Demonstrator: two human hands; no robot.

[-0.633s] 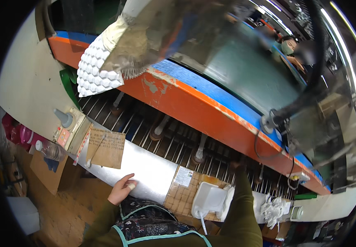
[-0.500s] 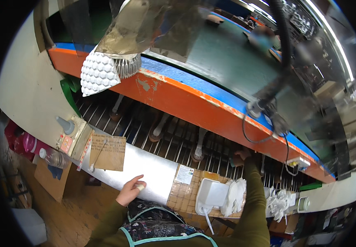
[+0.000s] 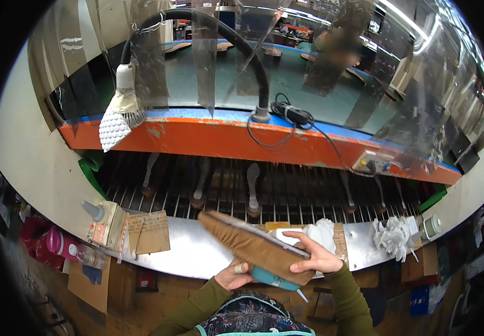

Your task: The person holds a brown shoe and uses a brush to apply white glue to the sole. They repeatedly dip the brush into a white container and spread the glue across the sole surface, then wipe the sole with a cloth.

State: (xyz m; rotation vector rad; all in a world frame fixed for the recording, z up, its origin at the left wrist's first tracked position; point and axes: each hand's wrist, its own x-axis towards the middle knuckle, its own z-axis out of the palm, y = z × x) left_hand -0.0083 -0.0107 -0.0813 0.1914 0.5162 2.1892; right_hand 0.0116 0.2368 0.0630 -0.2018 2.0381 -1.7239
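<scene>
Both hands (image 3: 272, 266) grip a brown shoe upper (image 3: 247, 243).

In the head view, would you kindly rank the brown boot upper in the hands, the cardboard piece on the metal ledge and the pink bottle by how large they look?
1. Brown boot upper, clearly largest, though it is nearest the camera.
2. Cardboard piece.
3. Pink bottle, close to the cardboard in apparent size and squeezed by the fisheye rim, so this order is unsure.

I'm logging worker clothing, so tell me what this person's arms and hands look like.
Both arms wear long olive-green sleeves reaching the wrists. The left hand and right hand are bare, without gloves. A pale ring-like band sits on a left finger.
</scene>
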